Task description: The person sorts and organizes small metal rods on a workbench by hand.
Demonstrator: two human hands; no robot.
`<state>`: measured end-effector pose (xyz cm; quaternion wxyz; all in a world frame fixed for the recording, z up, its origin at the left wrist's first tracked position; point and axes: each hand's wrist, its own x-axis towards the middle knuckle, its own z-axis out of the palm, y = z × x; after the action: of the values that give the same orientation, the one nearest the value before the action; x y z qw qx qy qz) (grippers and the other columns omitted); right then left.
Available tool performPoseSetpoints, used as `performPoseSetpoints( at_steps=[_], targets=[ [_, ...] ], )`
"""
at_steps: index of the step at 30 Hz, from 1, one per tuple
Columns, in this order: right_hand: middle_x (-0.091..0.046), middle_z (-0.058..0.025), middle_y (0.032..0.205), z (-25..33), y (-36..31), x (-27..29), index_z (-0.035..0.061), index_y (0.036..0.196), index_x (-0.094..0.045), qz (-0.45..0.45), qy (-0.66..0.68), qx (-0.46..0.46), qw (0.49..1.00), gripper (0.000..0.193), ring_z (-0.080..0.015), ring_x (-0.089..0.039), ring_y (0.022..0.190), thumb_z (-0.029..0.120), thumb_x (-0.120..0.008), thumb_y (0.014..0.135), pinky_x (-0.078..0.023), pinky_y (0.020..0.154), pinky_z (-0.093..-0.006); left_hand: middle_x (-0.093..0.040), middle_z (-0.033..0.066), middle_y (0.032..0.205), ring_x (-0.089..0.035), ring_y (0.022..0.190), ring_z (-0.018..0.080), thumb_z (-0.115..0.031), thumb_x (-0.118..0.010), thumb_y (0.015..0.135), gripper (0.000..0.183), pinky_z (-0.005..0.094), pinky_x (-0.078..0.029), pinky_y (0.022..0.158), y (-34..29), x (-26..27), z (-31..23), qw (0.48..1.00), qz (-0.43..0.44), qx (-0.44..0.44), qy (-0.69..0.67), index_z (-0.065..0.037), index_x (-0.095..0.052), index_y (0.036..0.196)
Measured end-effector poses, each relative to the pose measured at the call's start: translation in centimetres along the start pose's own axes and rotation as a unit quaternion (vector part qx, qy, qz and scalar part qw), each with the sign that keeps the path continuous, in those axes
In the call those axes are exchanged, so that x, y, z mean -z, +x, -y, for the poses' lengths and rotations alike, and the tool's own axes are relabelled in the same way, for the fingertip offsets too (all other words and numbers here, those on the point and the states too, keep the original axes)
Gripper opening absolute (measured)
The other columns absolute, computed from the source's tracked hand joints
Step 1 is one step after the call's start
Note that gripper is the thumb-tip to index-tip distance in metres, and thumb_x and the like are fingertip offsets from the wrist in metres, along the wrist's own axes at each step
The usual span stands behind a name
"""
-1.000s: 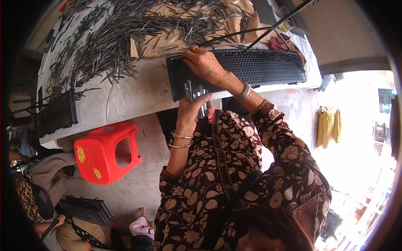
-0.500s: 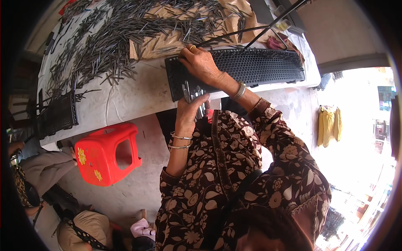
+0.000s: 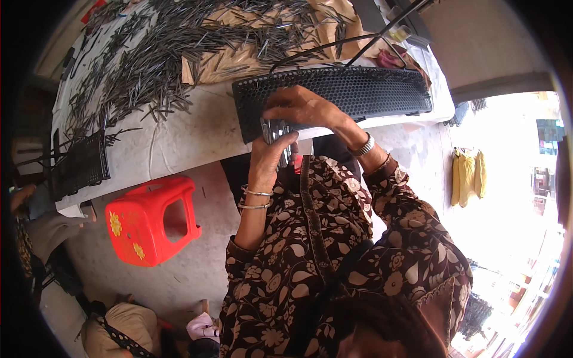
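Note:
My left hand [image 3: 266,156] is closed round a bundle of slim, shiny grey metal-looking strips [image 3: 278,135], held upright just off the table's front edge. Over the top of this bundle curls my right hand [image 3: 305,107], its fingers bent and close together at the strips' upper ends. Whatever its fingertips pinch is hidden. Right behind my hands lies a long black tray with a grid of round holes [image 3: 370,89], resting along the table edge. Many similar dark strips [image 3: 155,56] are strewn in a loose heap at the far left.
Brown paper [image 3: 227,62] lies under part of the heap on the white-covered table [image 3: 179,146]. A black rod frame [image 3: 382,37] slants over the tray. Another perforated black tray [image 3: 83,164] is at the left corner. A red plastic stool [image 3: 134,230] and seated people [image 3: 122,325] are at left.
My right hand has come back from the tray's far left edge to the top of the bundle. The left hand keeps hold of the strips, almost unmoved.

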<state>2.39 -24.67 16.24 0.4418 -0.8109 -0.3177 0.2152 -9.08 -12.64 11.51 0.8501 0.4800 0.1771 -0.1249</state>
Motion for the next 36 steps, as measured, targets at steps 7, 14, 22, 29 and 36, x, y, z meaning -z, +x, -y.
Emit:
performPoseSetpoints(
  at_steps=[7, 14, 22, 29, 36],
  targets=[
    [-0.067, -0.0104, 0.084, 0.2, -0.7, -0.3, -0.0029, 0.102, -0.065, -0.020, 0.086, -0.034, 0.995, 0.023, -0.0148, -0.063, 0.076, 0.016, -0.062, 0.090, -0.051, 0.069, -0.0291, -0.061, 0.0053, 0.066, -0.058, 0.054, 0.0143, -0.014, -0.071, 0.084, 0.017, 0.0262, -0.043, 0.046, 0.6, 0.0, 0.1, 1.000, 0.011, -0.018, 0.017, -0.001, -0.063, 0.089],
    [-0.066, -0.0097, 0.078, -0.3, 0.3, 0.8, -0.0052, 0.102, -0.061, -0.173, 0.058, -0.020, 0.983, 0.021, -0.0126, -0.063, 0.067, 0.013, -0.058, 0.094, -0.050, 0.061, -0.0262, -0.062, 0.0049, 0.067, -0.057, 0.054, 0.0129, -0.015, -0.073, 0.082, 0.017, 0.0262, -0.044, 0.047, 0.4, 0.4, 0.3, 1.000, 0.022, 0.004, -0.003, -0.002, -0.063, 0.088],
    [-0.066, -0.0191, 0.081, -3.0, 3.5, -0.2, -0.0028, 0.095, -0.055, -0.273, -0.078, 0.106, 0.953, 0.014, -0.0347, -0.067, 0.075, 0.009, -0.060, 0.090, -0.052, 0.065, -0.0401, -0.062, 0.0050, 0.070, -0.057, 0.056, 0.0125, -0.015, -0.075, 0.080, 0.019, 0.0260, -0.046, 0.047, 0.2, 0.2, 0.2, 0.999, 0.005, 0.033, -0.039, -0.003, -0.064, 0.088],
    [-0.063, -0.0210, 0.086, -4.6, 4.5, -0.7, -0.0013, 0.095, -0.052, -0.263, -0.153, 0.157, 0.939, 0.013, -0.0413, -0.063, 0.081, 0.008, -0.059, 0.090, -0.051, 0.067, -0.0449, -0.062, 0.0045, 0.066, -0.057, 0.052, 0.0132, -0.019, -0.074, 0.084, 0.020, 0.0261, -0.045, 0.048, -0.1, 0.1, 0.1, 0.998, 0.001, 0.045, -0.036, -0.002, -0.064, 0.088],
    [-0.063, -0.0194, 0.086, -5.2, 4.9, 0.7, -0.0008, 0.100, -0.051, -0.202, -0.210, 0.170, 0.942, 0.015, -0.0393, -0.064, 0.082, 0.008, -0.059, 0.091, -0.051, 0.069, -0.0428, -0.062, 0.0044, 0.066, -0.057, 0.052, 0.0136, -0.018, -0.074, 0.083, 0.019, 0.0262, -0.045, 0.047, -0.1, -0.2, 0.3, 0.999, 0.011, 0.038, -0.032, -0.003, -0.064, 0.088]
  ],
)
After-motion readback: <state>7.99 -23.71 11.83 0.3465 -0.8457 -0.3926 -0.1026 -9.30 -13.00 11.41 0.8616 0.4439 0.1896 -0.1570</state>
